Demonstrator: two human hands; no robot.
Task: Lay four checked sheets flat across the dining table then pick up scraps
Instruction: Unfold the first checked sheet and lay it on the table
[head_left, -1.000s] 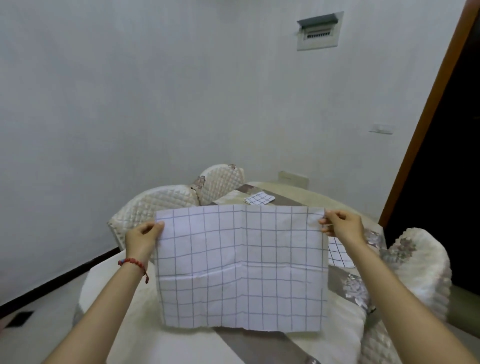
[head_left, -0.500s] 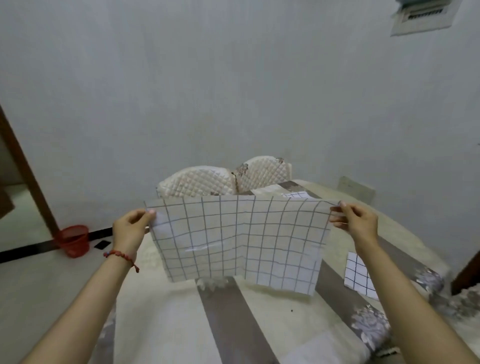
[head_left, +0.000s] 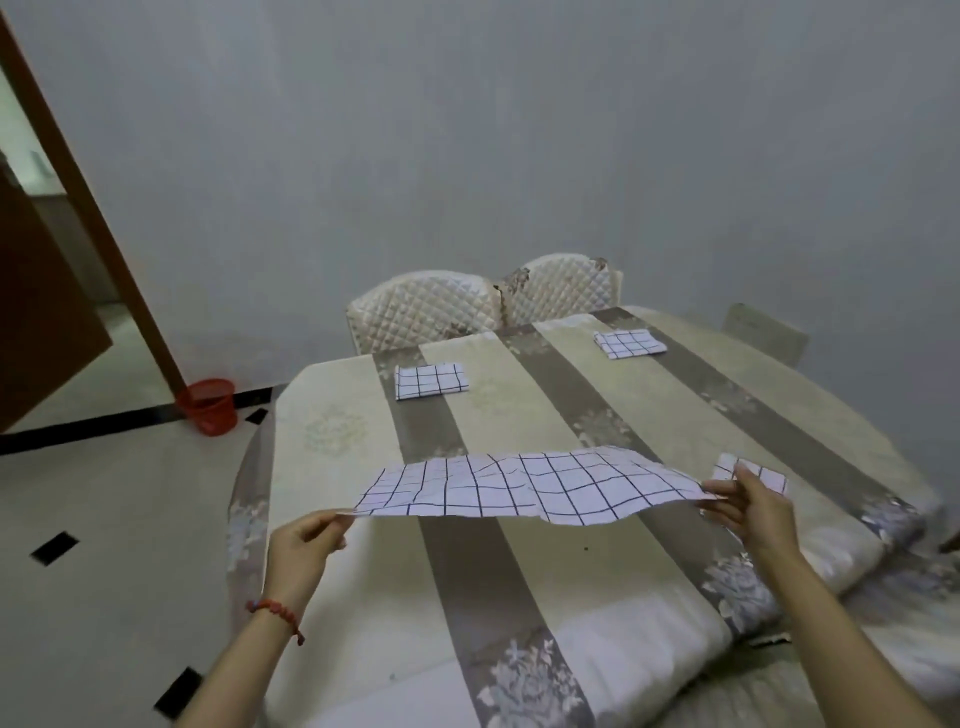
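- now the left hand (head_left: 304, 540) pinches the near left corner of the open sheet (head_left: 524, 486), thumb on top and fingers curled under the edge; its grip is narrow, closed on the paper.
- the right hand (head_left: 756, 514) pinches the sheet's right end, thumb and fingers drawn together on the paper; this grip too is narrow and holds only the sheet.
- the sheet hangs almost level above the desk (head_left: 519, 597), stretched between both hands, with a wavy, creased surface and a sagging near edge; whether any part touches the cloth cannot be told.
- a folded sheet (head_left: 430, 381) lies flat on the far left of the desk, on a brown stripe.
- a second folded sheet (head_left: 629, 343) lies flat at the far right, well apart from the first.
- a third folded piece (head_left: 769, 475) lies on the desk just beyond the right hand, partly hidden by the fingers.
- a red bracelet (head_left: 275, 613) circles the left wrist.
- two quilted chairs (head_left: 483, 306) stand at the far side of the desk.
- a red bin (head_left: 208, 405) stands on the floor by the door frame.
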